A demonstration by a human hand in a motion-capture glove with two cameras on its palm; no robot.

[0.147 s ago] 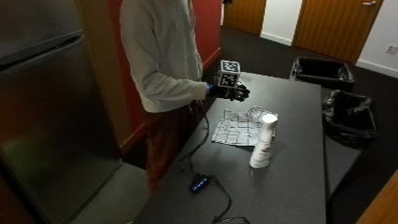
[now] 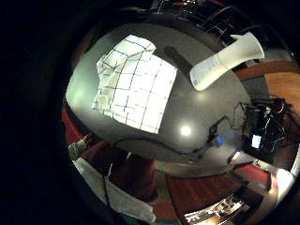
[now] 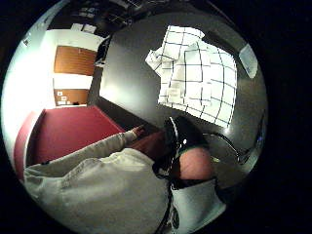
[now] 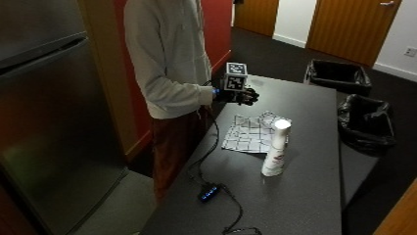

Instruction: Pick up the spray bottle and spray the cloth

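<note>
**Inspector A:** Status of the task. The person stands at the dark table (image 4: 306, 196). The gloved right hand (image 4: 242, 96) is raised above the table's near side, over the edge of the checked cloth (image 4: 251, 133). It holds nothing. From the outside view the fingers look loosely curled, but I cannot tell their exact set.

**Inspector B:** And the white spray bottle (image 4: 276, 148)?

**Inspector A:** Upright on the table, just beside the cloth on the side away from the person, apart from the hand. Untouched. I judge the reach stage: nothing picked up, no spraying yet.

**Inspector B:** Requirement for the next move?

**Inspector A:** The hand must cross over the cloth, come down beside the bottle and close round its body, then turn the nozzle toward the cloth. The bottle is tall and narrow; a sideways knock could tip it.

**Inspector B:** Differences between views?

**Inspector A:** The little finger side palm view shows the bottle (image 2: 225, 61) whole, beside the cloth (image 2: 133, 84), and a cable with a small lit device (image 2: 218, 139) on the table. The thumb side palm view shows the cloth (image 3: 197, 73) rumpled along one edge and the person's pale sleeve (image 3: 87, 175), with the bottle only just at its edge.
</note>
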